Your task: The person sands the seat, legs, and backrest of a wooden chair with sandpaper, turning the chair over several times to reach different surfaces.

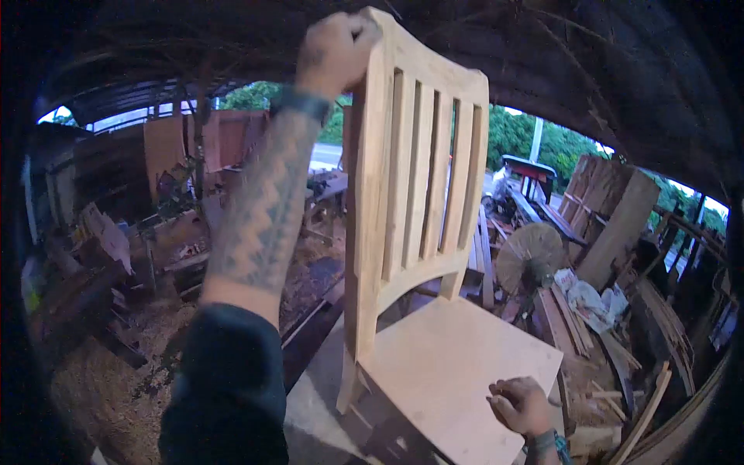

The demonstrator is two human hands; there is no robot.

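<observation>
A pale wooden chair [434,353] stands before me with its slatted backrest [418,170] upright. My left hand [339,50] is closed round the top corner of the backrest, at the upper end of the near side post. Over the right part of the flat seat is my right hand [521,404], its fingers curled; whether anything is between them is too small to tell. A dark band is on my left wrist and a greenish one on my right wrist.
Wood shavings and scrap lie on the ground [116,387] at the left. Planks [562,318], a round wooden disc [531,256], a white plastic bag [593,302] and large slabs [620,225] stand or lie at the right. A grey surface [322,411] is under the chair.
</observation>
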